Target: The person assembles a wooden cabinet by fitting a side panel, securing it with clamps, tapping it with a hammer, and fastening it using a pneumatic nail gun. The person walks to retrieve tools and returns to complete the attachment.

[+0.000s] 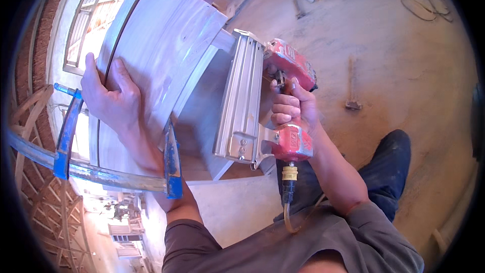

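Note:
My right hand (295, 103) is closed round the handle of a red nail gun (298, 65). Its long silver magazine (235, 106) slants beside a wooden cabinet-like piece (161, 35), with the top end close to the wood's edge. From the gun's base a yellow-and-black fitting (289, 177) leads to an air hose (288, 217). My left hand (113, 96) grips the far-left edge of the wooden piece, thumb and fingers on either side of a dark seam. A blue bar clamp (116, 176) spans the wood near my left forearm, its jaws upright.
On the dusty floor to the right lie a hammer (352, 103), another hammer-like tool (299, 9) and a coiled cord (429, 0). Wooden frame parts stand at the top. A bright window (96, 20) is at the far left, above wooden lattice-work (55, 212).

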Demonstrator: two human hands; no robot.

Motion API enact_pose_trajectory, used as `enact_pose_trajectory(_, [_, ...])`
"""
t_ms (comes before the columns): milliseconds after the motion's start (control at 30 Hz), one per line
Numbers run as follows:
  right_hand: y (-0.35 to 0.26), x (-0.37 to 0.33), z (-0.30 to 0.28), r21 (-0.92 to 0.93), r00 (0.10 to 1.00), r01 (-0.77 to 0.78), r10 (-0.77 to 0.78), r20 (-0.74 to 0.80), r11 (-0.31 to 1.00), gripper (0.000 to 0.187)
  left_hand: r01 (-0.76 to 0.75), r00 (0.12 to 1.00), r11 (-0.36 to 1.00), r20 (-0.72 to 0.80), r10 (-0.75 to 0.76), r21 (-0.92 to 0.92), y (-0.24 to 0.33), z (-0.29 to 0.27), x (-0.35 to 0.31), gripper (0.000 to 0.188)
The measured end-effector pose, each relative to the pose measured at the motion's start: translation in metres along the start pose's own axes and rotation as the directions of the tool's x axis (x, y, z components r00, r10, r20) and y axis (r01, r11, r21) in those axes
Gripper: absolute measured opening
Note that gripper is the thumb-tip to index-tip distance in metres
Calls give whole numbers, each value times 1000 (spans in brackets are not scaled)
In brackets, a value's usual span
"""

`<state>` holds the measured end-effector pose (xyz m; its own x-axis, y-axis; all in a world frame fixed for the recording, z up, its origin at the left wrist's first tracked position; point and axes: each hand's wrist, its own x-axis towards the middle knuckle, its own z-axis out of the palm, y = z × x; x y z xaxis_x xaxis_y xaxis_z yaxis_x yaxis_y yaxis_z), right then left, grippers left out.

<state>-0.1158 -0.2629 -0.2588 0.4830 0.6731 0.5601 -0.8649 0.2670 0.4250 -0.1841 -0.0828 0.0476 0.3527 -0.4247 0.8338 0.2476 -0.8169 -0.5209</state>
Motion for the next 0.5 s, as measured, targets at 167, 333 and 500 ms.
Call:
enact_pose_trajectory(167, [-15,2,-7,53,999,-34,35,-18,998,41,-200,979,980,22,201,-16,-10,-18,-13,37])
enact_pose_trajectory(333, [-17,2,-14,75,996,-69,72,-44,995,41,197,974,939,53,-220,283,-39,-115,-115,29])
enact_pose_trajectory(500, [-18,0,-3,149,991,-98,110,-71,984,41,383,883,843,117,-454,378,88,-193,-158,25])
